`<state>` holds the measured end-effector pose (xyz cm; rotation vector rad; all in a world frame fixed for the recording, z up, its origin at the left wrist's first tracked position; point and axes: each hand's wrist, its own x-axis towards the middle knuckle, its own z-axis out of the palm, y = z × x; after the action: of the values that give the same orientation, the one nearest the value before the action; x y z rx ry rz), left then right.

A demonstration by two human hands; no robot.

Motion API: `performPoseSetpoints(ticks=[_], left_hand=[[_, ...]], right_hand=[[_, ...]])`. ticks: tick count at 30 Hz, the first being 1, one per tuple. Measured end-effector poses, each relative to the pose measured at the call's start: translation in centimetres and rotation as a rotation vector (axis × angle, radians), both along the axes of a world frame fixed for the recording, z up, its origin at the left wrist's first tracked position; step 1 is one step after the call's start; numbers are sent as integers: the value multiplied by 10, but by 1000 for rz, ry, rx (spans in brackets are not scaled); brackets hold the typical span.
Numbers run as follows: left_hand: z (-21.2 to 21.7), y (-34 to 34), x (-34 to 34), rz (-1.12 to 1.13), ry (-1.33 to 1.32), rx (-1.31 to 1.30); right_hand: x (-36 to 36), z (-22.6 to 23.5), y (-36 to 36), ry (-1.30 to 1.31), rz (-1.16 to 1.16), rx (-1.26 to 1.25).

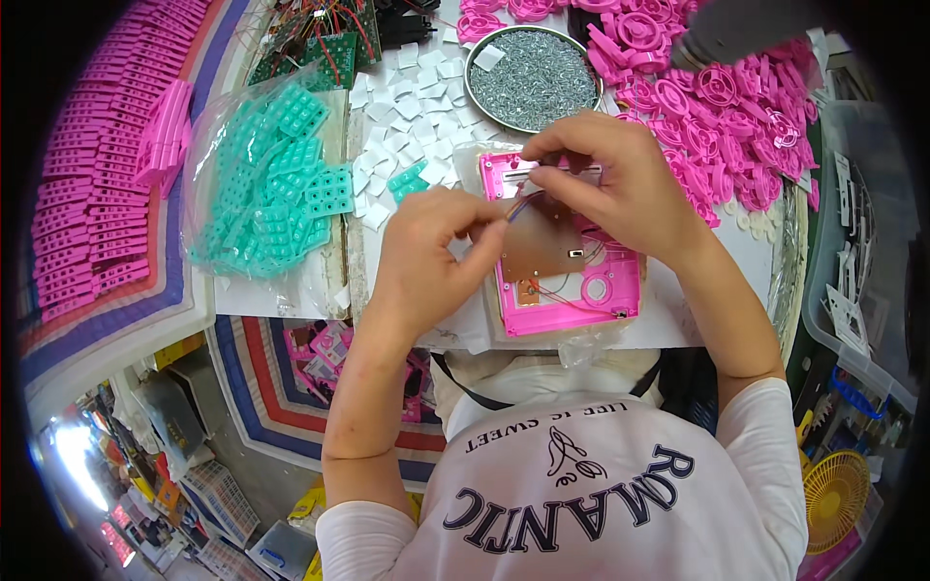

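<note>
A pink plastic housing lies on the white worktop in front of me. A brown circuit board rests over its middle, with thin wires running around it. My left hand comes in from the left, thumb and forefinger pinching a few coloured wires above the board's upper left corner. Over the housing's upper part is my right hand, its thumb and forefinger closing near the upper end of those wires. What lies between its fingertips is too small to make out.
A round tray of small screws stands beyond the housing. White square pieces and a bag of turquoise button pads lie left, near stacked pink parts. Pink wheel-shaped parts are heaped right. A dark tool hangs upper right.
</note>
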<state>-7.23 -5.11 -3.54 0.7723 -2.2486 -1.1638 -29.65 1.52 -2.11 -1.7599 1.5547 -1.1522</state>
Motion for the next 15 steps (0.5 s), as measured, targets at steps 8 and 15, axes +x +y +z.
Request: performPoseSetpoints(ticks=[8, 15], left_hand=[[-4, -8, -35, 5, 106, -312], [-5, 3, -39, 19, 81, -303]], right_hand=[[2, -2, 17, 55, -57, -64], [-4, -11, 34, -82, -138, 19]])
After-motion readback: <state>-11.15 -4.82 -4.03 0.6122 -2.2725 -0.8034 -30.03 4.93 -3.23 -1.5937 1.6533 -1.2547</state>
